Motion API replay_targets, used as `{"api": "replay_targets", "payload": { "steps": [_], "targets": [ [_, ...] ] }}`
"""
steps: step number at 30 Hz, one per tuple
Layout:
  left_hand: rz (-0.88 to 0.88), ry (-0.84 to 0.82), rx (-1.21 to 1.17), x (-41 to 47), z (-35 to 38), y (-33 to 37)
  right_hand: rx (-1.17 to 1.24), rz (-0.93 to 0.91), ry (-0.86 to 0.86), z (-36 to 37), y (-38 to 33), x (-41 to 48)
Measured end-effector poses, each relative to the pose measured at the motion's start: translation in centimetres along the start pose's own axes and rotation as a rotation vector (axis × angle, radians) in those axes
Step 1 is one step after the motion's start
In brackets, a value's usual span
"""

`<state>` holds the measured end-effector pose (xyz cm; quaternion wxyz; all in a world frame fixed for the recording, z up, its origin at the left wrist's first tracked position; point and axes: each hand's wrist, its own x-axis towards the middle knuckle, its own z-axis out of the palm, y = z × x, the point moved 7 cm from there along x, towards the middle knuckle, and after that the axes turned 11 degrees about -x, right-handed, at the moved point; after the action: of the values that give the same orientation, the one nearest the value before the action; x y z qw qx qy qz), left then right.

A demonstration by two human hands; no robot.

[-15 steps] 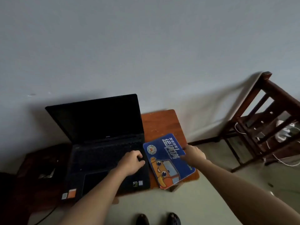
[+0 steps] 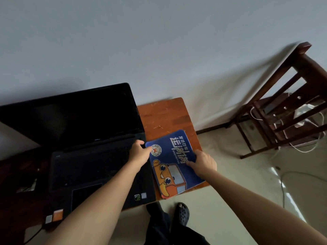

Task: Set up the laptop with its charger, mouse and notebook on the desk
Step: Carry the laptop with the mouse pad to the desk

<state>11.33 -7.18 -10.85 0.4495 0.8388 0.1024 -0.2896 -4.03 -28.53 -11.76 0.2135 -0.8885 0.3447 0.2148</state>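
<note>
A black laptop (image 2: 85,147) stands open with a dark screen on the small wooden desk (image 2: 164,115). To its right lies a blue pad (image 2: 172,156) printed with an orange cartoon truck, overhanging the desk's front right edge. My left hand (image 2: 139,152) rests at the laptop's right edge, fingertips touching the pad's left corner. On the pad's right side my right hand (image 2: 203,162) presses down with spread fingers. A dark cable (image 2: 33,235) leaves the laptop's front left corner. No mouse or notebook shows.
A dark wooden chair (image 2: 286,106) stands at the right against the wall, with white cables (image 2: 311,138) tangled under it. A dark low surface (image 2: 21,174) with small clutter sits left of the desk. My feet in dark shoes (image 2: 183,215) stand below the desk's front edge.
My left hand has shifted right from the keyboard to the pad's left corner. My right hand has slid onto the pad's right side. The view has moved closer to the desk.
</note>
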Motion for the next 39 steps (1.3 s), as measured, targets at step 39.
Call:
{"api": "replay_targets", "payload": {
  "steps": [39],
  "targets": [
    [-0.023,-0.044,0.078,-5.3,-24.1,-13.7,0.200,-0.227,-0.077,3.3,-26.2,-1.2]
  ]
}}
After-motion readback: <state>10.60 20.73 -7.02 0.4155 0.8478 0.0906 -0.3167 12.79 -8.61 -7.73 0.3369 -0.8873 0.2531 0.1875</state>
